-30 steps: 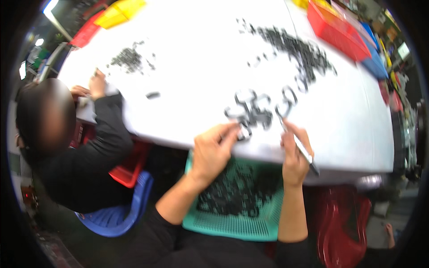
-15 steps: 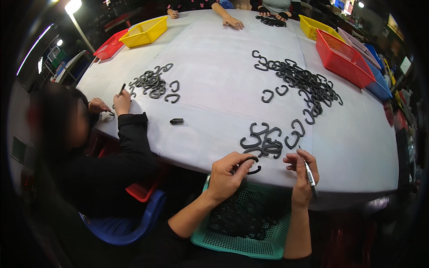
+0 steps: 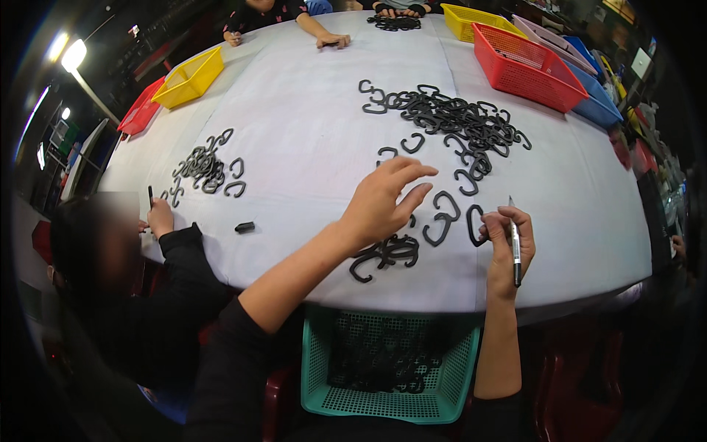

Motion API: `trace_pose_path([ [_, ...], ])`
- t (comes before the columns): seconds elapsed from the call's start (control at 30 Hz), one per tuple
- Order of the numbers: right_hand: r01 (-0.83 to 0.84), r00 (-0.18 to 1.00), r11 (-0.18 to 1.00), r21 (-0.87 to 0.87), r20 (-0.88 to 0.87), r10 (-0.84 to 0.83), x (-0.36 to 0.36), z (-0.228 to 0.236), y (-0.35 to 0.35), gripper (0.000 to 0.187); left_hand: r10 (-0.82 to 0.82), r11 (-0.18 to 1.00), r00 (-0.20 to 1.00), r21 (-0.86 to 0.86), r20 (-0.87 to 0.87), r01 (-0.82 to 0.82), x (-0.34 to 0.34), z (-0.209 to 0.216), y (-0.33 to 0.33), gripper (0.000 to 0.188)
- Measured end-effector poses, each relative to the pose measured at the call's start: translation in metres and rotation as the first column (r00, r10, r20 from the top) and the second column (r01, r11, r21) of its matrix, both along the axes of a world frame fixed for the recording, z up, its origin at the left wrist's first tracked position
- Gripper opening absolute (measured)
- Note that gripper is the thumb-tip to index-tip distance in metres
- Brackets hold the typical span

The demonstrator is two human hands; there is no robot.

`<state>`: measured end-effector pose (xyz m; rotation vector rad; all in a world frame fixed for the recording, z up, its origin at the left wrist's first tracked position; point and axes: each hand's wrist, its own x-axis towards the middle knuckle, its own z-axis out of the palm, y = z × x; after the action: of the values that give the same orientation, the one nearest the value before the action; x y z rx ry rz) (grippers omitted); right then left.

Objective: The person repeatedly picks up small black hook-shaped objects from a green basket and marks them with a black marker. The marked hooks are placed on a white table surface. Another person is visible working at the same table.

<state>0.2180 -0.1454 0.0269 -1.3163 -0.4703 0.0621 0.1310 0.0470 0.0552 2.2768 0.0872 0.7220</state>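
My left hand [image 3: 387, 197] reaches over the table with its fingers apart and nothing in them. Below it lies a small cluster of black C-shaped rings [image 3: 398, 252], partly covered by the hand. My right hand [image 3: 505, 236] is closed around a slim marker pen [image 3: 516, 254], light-barrelled with a dark end, its tip pointing away from me. A single black C-shaped ring [image 3: 473, 221] meets this hand's fingertips; whether they grip it or only touch it, I cannot tell. Two loose rings [image 3: 440, 221] lie between my hands. Farther off spreads a larger pile of rings [image 3: 460, 118].
A green mesh basket [image 3: 313, 368] with black rings sits below the table edge. On my left a person with a dark pen works beside another ring pile [image 3: 202, 166]; a black cap-like piece [image 3: 244, 227] lies nearby. Red [image 3: 526, 74] and yellow baskets [image 3: 188, 77] line the sides. People sit opposite.
My left hand has let go of the ring it held above the basket and moved forward over the table. The right hand, still with the pen, is now at a ring. The view has shifted.
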Motion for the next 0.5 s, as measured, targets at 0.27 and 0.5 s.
trace_pose_path([
  [0.27,0.157,0.986,0.988,0.007,0.048,-0.157,0.013,-0.007,-0.002,0.011,-0.060,0.708,0.988,0.692,-0.141,0.142,0.185,-0.043,0.017,0.043],
  [0.5,0.149,0.980,0.987,-0.064,0.141,-0.139,0.015,-0.014,-0.010,0.011,0.014,0.800,0.978,0.589,-0.209,0.115,0.223,-0.054,0.078,0.035],
])
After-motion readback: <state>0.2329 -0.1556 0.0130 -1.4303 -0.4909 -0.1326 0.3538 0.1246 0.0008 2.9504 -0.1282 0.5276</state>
